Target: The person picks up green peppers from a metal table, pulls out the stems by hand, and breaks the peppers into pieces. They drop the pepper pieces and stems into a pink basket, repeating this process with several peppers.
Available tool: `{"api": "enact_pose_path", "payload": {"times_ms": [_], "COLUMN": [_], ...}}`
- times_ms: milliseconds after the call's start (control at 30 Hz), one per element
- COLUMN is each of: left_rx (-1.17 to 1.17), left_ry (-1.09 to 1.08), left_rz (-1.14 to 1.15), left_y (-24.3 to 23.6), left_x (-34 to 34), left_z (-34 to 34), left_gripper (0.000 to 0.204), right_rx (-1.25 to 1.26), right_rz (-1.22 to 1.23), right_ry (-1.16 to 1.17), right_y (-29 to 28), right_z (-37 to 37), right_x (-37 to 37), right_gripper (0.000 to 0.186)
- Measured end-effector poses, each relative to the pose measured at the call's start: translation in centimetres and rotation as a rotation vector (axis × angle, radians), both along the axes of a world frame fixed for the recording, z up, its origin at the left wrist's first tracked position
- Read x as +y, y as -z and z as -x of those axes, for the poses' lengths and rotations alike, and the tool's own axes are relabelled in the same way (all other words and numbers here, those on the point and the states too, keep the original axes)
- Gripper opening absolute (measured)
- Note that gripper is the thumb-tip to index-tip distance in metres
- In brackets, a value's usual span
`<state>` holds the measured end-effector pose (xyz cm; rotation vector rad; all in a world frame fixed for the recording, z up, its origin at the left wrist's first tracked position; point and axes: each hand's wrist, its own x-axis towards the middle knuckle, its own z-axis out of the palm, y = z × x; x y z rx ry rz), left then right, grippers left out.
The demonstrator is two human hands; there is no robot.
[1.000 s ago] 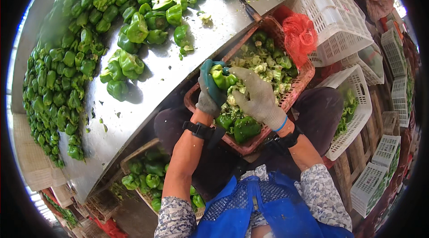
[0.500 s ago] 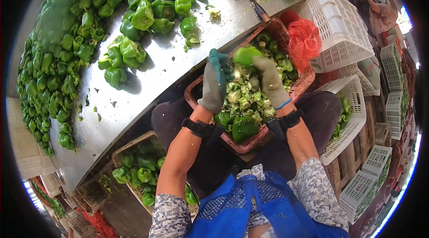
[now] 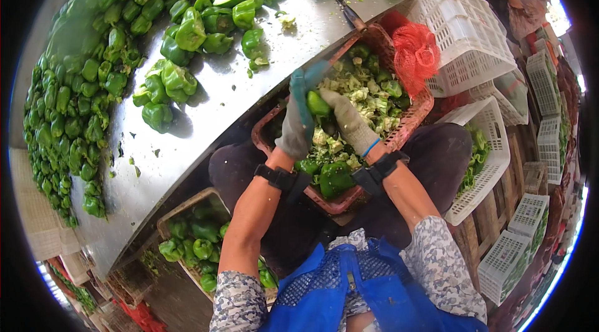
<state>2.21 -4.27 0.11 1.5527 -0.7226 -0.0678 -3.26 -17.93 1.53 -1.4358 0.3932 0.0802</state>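
Observation:
Both my hands wear grey work gloves above a pink plastic crate (image 3: 412,129) set between my knees. A green bell pepper (image 3: 319,102) is between them, with the thumb and fingers of my right hand (image 3: 348,121) closed on its near right side. My left hand (image 3: 297,114), teal over the fingers, is upright against the pepper's left side. Its fingers point up and away, stretched out and smeared by motion. Pale pepper cores and scraps (image 3: 371,110) fill the crate's middle, with a whole green pepper (image 3: 336,179) at its near end.
A metal table (image 3: 206,107) on the left bears a large heap of green peppers (image 3: 62,101) and a knife (image 3: 349,11) at its edge. A red mesh bag (image 3: 415,57) hangs over the crate's far corner. White crates (image 3: 462,33) stand right; a pepper-filled crate (image 3: 199,238) is lower left.
The pepper has come left and nearer, from the right hand's fingertips to between both hands. My right hand moved left with it. The left fingers have stretched out upward. The view has shifted slightly.

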Motion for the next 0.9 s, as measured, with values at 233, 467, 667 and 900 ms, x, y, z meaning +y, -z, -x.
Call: {"api": "enact_pose_path", "payload": {"times_ms": [233,467,667,900], "left_rx": [0.827,0.976,0.910,0.591], "left_ry": [-0.111,0.361,0.428,0.464], "left_rz": [0.462,0.767,0.684,0.385], "left_y": [-1.3,-4.2,-4.9,-4.7], "left_x": [-1.0,-1.3,-2.3,-2.8], "left_z": [0.3,1.3,2.2,3.7], "left_gripper": [0.081,0.067,0.071,0.059], "right_rx": [-0.593,-0.868,-0.904,-0.929], "right_rz": [0.525,0.659,0.878,1.027], "right_ry": [-0.019,0.003,-0.025,0.126], "right_y": [-1.6,-3.0,-4.0,-8.0], "right_z": [0.9,2.9,4.9,8.0], "right_x": [-0.7,0.1,-0.8,-2.6], "right_gripper": [0.049,0.070,0.066,0.041]}}
